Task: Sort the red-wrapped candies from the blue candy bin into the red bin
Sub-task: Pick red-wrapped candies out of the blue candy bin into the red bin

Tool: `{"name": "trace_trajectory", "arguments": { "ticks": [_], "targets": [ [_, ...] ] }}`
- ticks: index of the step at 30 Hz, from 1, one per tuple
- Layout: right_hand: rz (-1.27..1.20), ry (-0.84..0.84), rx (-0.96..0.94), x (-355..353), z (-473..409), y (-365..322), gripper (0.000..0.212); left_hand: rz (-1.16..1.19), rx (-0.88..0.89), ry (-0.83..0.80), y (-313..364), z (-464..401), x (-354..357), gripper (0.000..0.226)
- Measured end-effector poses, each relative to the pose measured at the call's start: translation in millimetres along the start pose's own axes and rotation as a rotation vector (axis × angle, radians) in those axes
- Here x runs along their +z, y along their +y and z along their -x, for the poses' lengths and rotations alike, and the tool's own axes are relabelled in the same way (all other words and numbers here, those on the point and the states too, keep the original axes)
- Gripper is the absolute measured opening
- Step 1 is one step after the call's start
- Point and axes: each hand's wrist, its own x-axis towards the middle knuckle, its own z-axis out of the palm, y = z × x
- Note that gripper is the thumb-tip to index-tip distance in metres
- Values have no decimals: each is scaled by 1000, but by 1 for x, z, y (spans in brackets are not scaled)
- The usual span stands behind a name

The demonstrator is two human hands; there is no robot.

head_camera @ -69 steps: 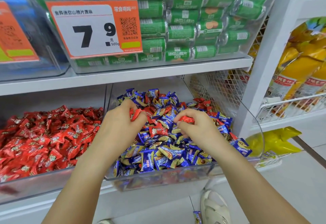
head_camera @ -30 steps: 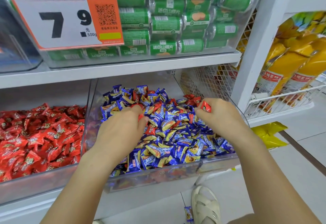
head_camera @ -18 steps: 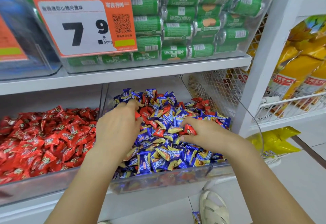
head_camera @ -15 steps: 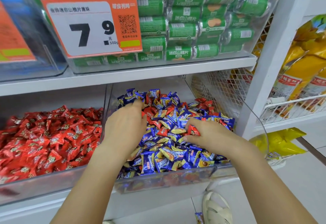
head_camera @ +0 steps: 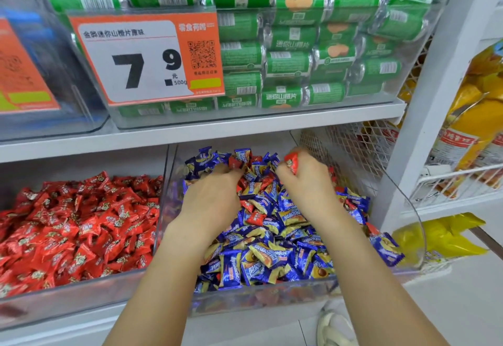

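1. Both hands are in the clear plastic bin of blue-wrapped candies (head_camera: 272, 302) at lower centre. The right hand (head_camera: 304, 182) has its fingers curled round several red-wrapped candies (head_camera: 291, 161), which poke out above the fist.
2. The left hand (head_camera: 215, 196) is curled down into the pile, its fingertips buried; what it grips I cannot tell.
3. The clear bin of red candies (head_camera: 68, 298) sits at lower left, just beside the blue one, with a shared wall between them.
4. Risk, as I judge it: the bunched reds may slip from the full right fist during the carry across, falling back among the blues or to the floor.
5. Count: two hands, two bins. At least five stray reds show in the blue pile; more may lie buried.
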Motion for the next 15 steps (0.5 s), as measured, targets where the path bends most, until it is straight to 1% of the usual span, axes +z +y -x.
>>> {"name": "trace_trajectory", "arguments": {
  "ticks": [2,5,7,9,11,14,15],
  "targets": [
    [8,-76,11,12,-5,0,18,-51,-8,-49,0,-2,0,63],
    [207,-279,48,29,-9,8,30,-95,-15,-134,2,-4,3,67],
    [286,-369,56,32,-11,9,27,-61,-9,-194,3,-3,2,66],
    [263,-444,67,27,-11,6,25,2,-3,-226,3,-1,-3,58],
    [189,-520,69,16,-9,2,22,95,10,-243,1,3,-11,49],
    [35,-582,55,0,0,-4,8,244,81,-295,-1,15,-20,33],
    [-16,-589,61,-4,3,-5,15,257,112,-311,-1,20,-22,31]
  ]
}}
